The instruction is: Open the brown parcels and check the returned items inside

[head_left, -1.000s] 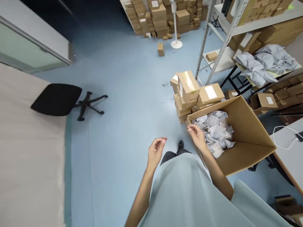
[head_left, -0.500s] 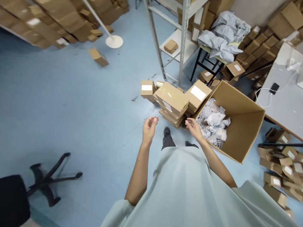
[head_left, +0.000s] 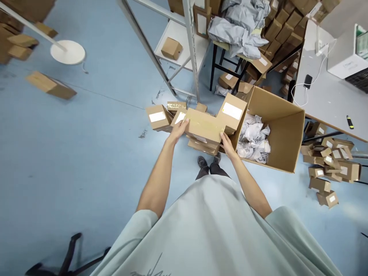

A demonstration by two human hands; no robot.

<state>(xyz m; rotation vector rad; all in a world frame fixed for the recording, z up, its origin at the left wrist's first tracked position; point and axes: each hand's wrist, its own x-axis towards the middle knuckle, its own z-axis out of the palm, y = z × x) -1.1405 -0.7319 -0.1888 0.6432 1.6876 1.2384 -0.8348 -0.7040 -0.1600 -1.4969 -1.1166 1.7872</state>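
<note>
A taped brown cardboard box (head_left: 204, 124) lies on top of a short stack of similar boxes (head_left: 201, 145) on the blue floor in front of my feet. My left hand (head_left: 178, 130) grips its left end, fingers curled over the edge. My right hand (head_left: 225, 140) grips its right end. Beside it lies another small box with a white label (head_left: 232, 112). To the right stands a large open carton (head_left: 283, 126) holding crumpled grey-white plastic bags (head_left: 254, 140).
More small labelled boxes (head_left: 157, 117) lie left of the stack. A metal shelf rack (head_left: 184, 46) stands behind, with a table of grey bags (head_left: 240, 27). A white desk (head_left: 330, 88) sits at right above scattered boxes (head_left: 327, 168). A chair base (head_left: 69, 257) shows at bottom left.
The view has swung right and down. Both hands have reached forward from mid-air and closed on the ends of the top box of the stack.
</note>
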